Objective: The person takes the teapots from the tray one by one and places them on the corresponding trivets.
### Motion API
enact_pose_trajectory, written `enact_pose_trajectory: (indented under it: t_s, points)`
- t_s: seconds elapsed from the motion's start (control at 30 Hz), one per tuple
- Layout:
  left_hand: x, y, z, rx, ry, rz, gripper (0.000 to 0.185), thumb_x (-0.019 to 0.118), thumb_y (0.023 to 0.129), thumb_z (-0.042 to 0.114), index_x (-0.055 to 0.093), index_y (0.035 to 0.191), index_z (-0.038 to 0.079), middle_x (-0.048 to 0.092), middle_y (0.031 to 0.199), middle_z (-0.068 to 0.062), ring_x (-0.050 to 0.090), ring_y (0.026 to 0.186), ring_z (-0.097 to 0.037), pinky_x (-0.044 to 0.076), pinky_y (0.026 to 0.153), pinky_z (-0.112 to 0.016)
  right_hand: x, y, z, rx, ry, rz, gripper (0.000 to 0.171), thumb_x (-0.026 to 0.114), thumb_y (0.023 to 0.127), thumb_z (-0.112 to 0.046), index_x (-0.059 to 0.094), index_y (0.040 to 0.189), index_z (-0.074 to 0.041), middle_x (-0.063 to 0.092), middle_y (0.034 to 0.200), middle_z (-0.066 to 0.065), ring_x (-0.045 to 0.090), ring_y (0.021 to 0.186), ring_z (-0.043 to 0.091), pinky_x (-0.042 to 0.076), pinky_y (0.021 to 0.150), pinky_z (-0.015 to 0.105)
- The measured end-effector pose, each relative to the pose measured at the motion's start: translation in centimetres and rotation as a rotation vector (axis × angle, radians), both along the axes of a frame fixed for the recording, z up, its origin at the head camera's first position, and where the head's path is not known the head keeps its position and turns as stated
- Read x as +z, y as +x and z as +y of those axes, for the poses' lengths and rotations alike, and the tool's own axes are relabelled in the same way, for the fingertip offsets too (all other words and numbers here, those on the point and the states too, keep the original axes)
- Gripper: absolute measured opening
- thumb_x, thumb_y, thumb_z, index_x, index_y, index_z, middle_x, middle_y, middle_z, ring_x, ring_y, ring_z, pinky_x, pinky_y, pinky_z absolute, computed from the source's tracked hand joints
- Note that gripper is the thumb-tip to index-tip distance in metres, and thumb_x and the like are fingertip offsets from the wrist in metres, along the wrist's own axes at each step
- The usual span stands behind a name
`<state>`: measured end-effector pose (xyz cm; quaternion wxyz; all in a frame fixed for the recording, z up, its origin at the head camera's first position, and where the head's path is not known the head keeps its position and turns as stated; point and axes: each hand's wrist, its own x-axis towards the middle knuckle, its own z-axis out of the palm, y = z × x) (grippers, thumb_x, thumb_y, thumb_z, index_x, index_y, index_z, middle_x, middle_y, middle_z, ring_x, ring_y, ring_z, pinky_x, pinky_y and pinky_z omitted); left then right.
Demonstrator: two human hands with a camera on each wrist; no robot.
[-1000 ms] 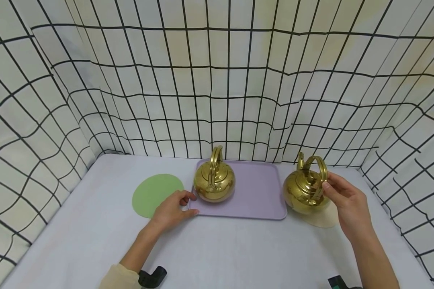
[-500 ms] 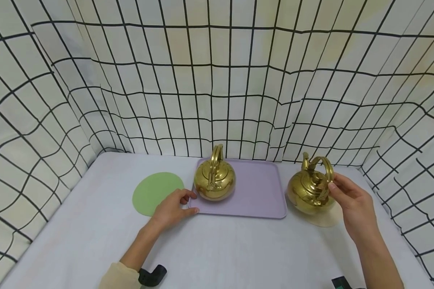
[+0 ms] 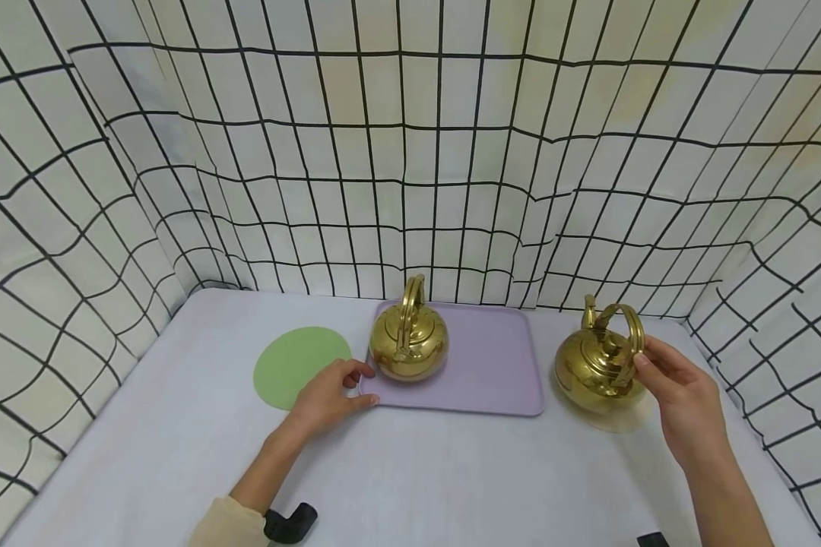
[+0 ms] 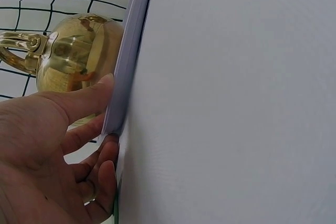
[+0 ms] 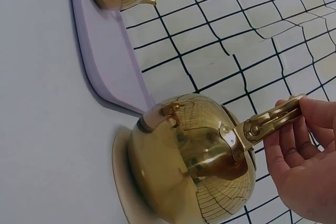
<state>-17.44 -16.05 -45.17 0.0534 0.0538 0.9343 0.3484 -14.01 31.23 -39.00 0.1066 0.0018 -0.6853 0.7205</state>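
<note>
Right hand (image 3: 684,395) grasps the handle of a brass kettle (image 3: 598,365) on its beige mat (image 3: 622,420) — left hand (image 3: 328,395) pinches the lilac tray's (image 3: 492,365) corner.

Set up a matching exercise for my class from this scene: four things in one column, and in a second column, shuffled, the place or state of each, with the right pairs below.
Things
1. left kettle
2. right kettle
3. green mat
4. tray

Places or states
A. lies flat on the table, left of the tray
B. stands on a pale round mat, its handle held by the right hand
C. its near left corner is gripped by the left hand
D. stands on the lilac tray

Pairs: 1-D, 2-B, 3-A, 4-C
</note>
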Motion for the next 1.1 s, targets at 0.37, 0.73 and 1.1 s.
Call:
enact_pose_trajectory:
  t_s: [0.37,0.73,1.1]
  points:
    - [-0.1,0.1,0.1,0.003,-0.005,-0.005,0.036,0.085,0.087,0.026,0.072,0.120,0.017,0.066,0.113,-0.005,0.062,0.106,-0.021,0.051,0.092,-0.044,-0.7,0.4,0.9,-0.015,-0.016,0.006,0.041,0.067,0.101,-0.010,0.063,0.141,-0.008,0.073,0.113,-0.010,0.066,0.105,0.000,0.051,0.091,0.009]
    - [-0.2,0.1,0.1,0.002,-0.003,-0.006,0.036,0.084,0.087,0.026,0.072,0.120,0.017,0.066,0.112,-0.005,0.061,0.105,-0.020,0.051,0.092,-0.044,-0.7,0.4,1.2,-0.012,-0.047,0.026,0.035,0.065,0.101,-0.006,0.067,0.136,-0.011,0.074,0.110,-0.010,0.067,0.101,0.000,0.052,0.089,0.012]
    - [0.0,0.0,0.1,-0.003,-0.005,-0.009,0.036,0.084,0.087,0.026,0.072,0.120,0.018,0.066,0.113,-0.005,0.061,0.105,-0.021,0.051,0.092,-0.044,-0.7,0.3,2.0,0.029,-0.138,0.032,0.033,0.063,0.101,-0.002,0.069,0.133,-0.007,0.078,0.110,-0.006,0.073,0.097,0.004,0.057,0.088,0.015]
